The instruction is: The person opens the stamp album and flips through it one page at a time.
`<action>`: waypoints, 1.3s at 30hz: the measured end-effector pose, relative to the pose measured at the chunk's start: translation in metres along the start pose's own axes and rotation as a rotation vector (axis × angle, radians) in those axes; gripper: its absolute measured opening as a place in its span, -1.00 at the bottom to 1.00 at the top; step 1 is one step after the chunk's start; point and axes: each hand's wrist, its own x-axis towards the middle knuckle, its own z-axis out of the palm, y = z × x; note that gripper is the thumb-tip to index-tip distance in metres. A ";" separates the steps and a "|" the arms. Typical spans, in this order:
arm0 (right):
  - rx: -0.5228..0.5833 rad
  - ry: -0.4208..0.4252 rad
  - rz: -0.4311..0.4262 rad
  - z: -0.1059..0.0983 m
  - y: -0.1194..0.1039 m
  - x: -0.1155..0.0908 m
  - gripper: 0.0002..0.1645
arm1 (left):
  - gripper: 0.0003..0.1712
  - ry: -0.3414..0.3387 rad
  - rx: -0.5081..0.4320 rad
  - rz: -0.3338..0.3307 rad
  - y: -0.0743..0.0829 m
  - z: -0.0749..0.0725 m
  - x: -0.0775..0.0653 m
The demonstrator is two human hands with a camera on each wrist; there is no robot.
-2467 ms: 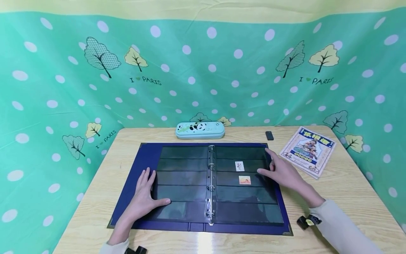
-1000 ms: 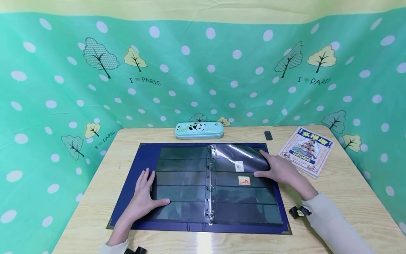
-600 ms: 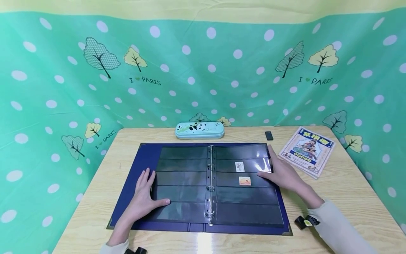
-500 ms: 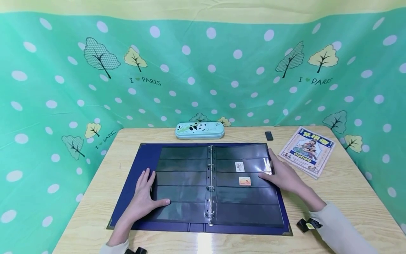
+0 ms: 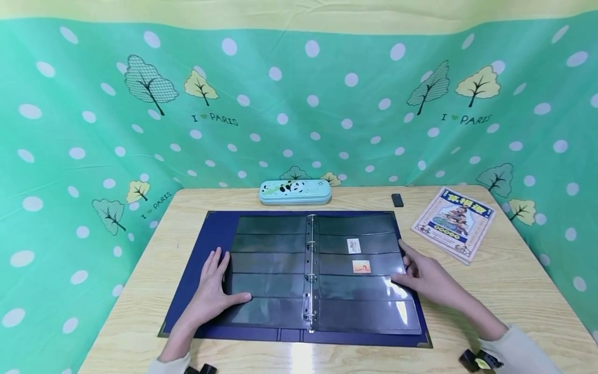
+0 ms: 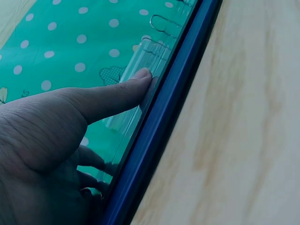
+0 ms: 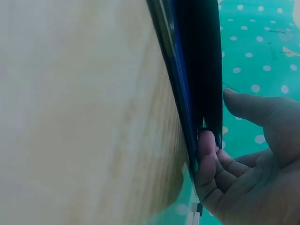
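A dark blue stamp album (image 5: 211, 236) lies open on the table, with black pocket pages on both sides of its metal rings (image 5: 311, 278). On the right page (image 5: 359, 316) sit a whitish stamp (image 5: 353, 245) and, below it, an orange stamp (image 5: 361, 267). My left hand (image 5: 212, 285) rests on the left page's outer side, fingers spread and thumb straight. At the right page's outer edge, my right hand (image 5: 430, 275) pinches the slightly raised page. In the right wrist view its thumb (image 7: 248, 105) is on the page's upper face and curled fingers (image 7: 208, 159) are tucked under.
Behind the album stands a light blue panda pencil case (image 5: 295, 192). A small black object (image 5: 397, 200) lies to its right. Further right is a booklet (image 5: 453, 223) with a colourful cover. A green dotted curtain (image 5: 299, 104) hangs behind the wooden table (image 5: 140, 291).
My right hand has slid down the right page's outer edge toward me. The page's upper part, bowed up a second ago, now lies flatter, and its lower edge is lifted. My left hand stays put.
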 end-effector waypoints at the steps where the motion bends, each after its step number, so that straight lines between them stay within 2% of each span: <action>1: 0.011 -0.003 0.007 0.000 0.000 -0.003 0.19 | 0.60 0.001 0.002 -0.001 0.000 0.000 0.000; 11: 0.070 0.007 0.066 0.001 -0.002 -0.019 0.03 | 0.60 0.004 0.002 0.002 0.000 0.001 0.001; 21: 0.128 0.070 0.001 0.002 -0.001 -0.029 -0.02 | 0.59 0.035 -0.027 0.033 -0.002 0.002 0.001; 26: 0.151 0.116 -0.029 0.002 -0.007 -0.032 -0.12 | 0.48 0.045 -0.033 0.005 0.001 0.003 0.002; 28: 0.159 0.142 -0.051 0.002 -0.010 -0.033 -0.19 | 0.40 0.057 -0.027 -0.019 0.006 0.003 0.001; 31: 0.175 0.168 -0.107 0.003 -0.016 -0.034 -0.25 | 0.28 0.114 -0.025 -0.021 0.018 0.005 -0.004; 35: 0.187 0.193 -0.219 0.006 -0.024 -0.034 -0.26 | 0.15 0.197 -0.028 0.039 0.038 0.009 -0.010; 39: 0.193 0.188 -0.324 0.011 -0.030 -0.034 -0.20 | 0.04 0.235 -0.060 0.118 0.056 0.017 -0.013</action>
